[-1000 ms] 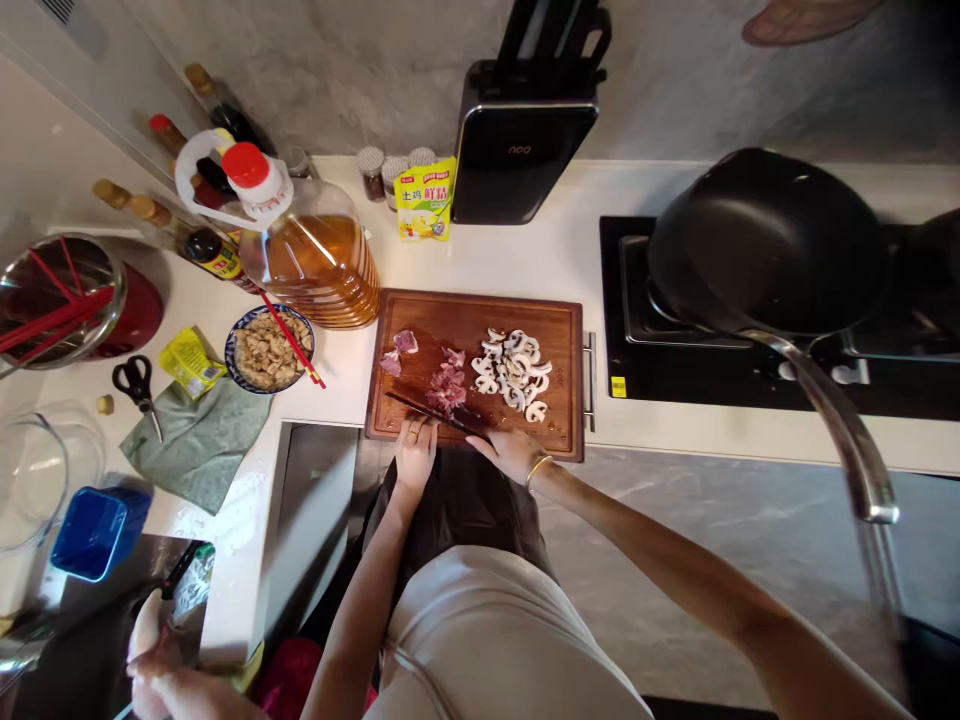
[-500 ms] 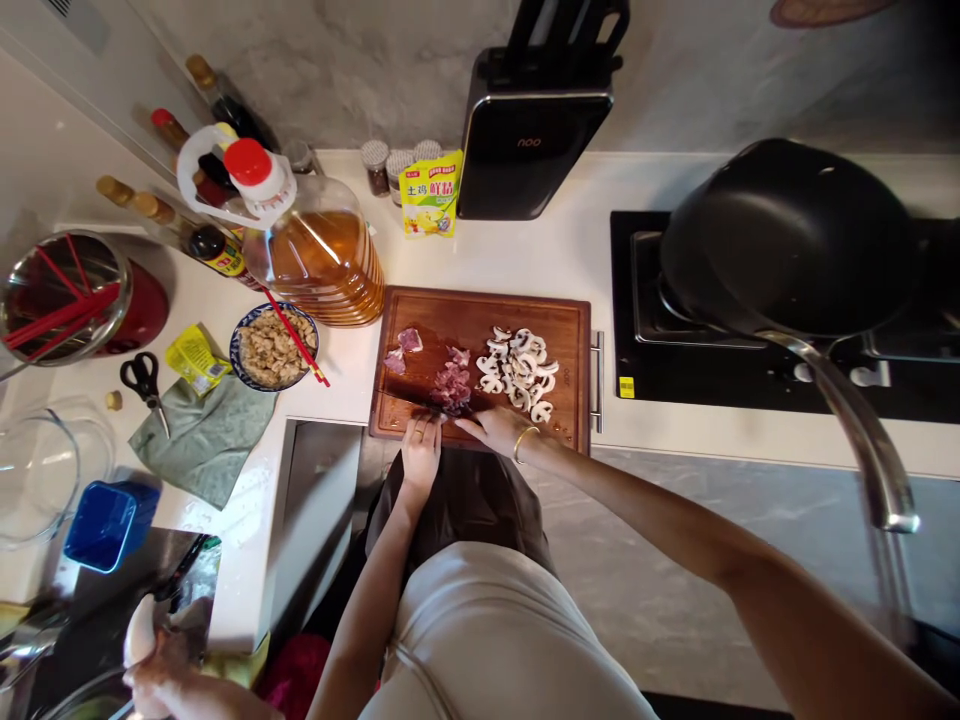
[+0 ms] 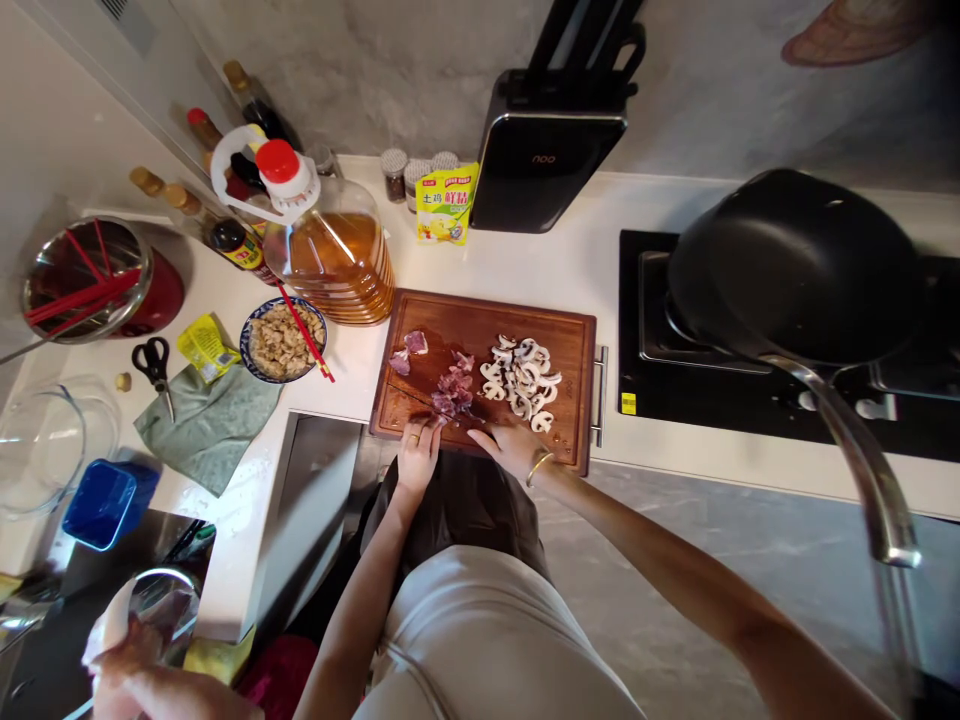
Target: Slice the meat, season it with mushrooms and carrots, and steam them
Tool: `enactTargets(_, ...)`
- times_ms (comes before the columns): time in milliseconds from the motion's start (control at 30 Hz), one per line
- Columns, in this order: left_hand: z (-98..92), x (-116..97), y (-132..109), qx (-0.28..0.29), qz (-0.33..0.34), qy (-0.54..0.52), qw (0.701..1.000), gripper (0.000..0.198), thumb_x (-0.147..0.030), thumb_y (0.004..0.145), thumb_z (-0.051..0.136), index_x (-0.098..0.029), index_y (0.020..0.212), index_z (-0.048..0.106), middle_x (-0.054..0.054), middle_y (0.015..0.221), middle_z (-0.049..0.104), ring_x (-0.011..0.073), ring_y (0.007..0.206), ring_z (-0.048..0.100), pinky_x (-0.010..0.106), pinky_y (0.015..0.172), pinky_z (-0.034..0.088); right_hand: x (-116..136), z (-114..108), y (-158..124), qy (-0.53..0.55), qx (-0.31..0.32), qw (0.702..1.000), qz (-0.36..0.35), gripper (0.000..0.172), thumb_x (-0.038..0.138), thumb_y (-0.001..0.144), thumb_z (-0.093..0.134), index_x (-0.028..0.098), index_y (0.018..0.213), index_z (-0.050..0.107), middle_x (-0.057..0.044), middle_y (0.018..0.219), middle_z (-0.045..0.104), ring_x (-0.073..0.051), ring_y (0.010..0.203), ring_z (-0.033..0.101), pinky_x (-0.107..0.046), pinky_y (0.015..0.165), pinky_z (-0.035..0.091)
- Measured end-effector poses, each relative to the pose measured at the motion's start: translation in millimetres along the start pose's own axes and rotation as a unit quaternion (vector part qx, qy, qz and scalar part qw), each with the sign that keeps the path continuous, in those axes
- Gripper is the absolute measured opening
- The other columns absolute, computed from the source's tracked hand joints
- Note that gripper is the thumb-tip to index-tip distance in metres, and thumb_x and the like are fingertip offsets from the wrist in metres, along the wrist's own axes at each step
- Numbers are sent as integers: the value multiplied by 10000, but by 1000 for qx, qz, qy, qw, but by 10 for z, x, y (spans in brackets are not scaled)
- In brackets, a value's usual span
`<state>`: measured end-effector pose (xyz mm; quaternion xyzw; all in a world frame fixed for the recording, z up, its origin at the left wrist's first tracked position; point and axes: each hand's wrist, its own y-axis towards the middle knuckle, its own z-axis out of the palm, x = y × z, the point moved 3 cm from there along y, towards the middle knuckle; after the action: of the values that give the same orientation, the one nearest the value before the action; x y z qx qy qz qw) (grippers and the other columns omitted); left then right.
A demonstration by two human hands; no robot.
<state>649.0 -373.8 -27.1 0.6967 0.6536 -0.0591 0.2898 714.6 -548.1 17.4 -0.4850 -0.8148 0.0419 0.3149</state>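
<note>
A wooden cutting board lies on the counter in front of me. My right hand is closed around the handle of a kitchen knife, whose dark blade points left across the board and is hard to make out. My left hand has its fingers bunched at the board's near edge, pressing on a bit of raw meat mostly hidden beneath them. Just beyond the blade sits a pile of cut red meat. Farther left are a few larger meat pieces. Sliced mushrooms cover the board's right side.
A wok stands on the stove at right, its handle jutting forward. Behind the board are an oil jug and a knife block. A bowl of minced food sits left. Another person's hand holds something white over the sink.
The view has shifted slightly. My right hand and knife sit a little farther right of my left hand. The other person's hand has moved left and down, showing a bowl behind it.
</note>
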Motion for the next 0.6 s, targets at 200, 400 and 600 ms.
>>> enactTargets(200,26,13,-11,0,-8,31,999,137,-201,919,499,-164,919,631,92,837,651,217,867,605,366,828,495,-110,79,-212,-45,62,996,46,583,563,960,233,210,1181,641,-105,1111,689,-246,1004,662,-318,851,495)
enactTargets(400,49,5,10,15,-1,48,999,185,-183,924,473,-165,829,631,75,762,634,212,817,609,373,823,494,-180,88,-259,-74,93,991,57,627,591,950,205,193,1162,641,-124,1090,691,-252,977,667,-322,824,499)
enactTargets(600,67,16,7,10,-21,45,999,181,-172,910,483,-165,814,637,88,772,647,220,834,618,379,811,504,-252,110,-363,-98,93,987,82,586,581,947,259,188,1153,642,-134,1042,700,-259,957,668,-332,828,487)
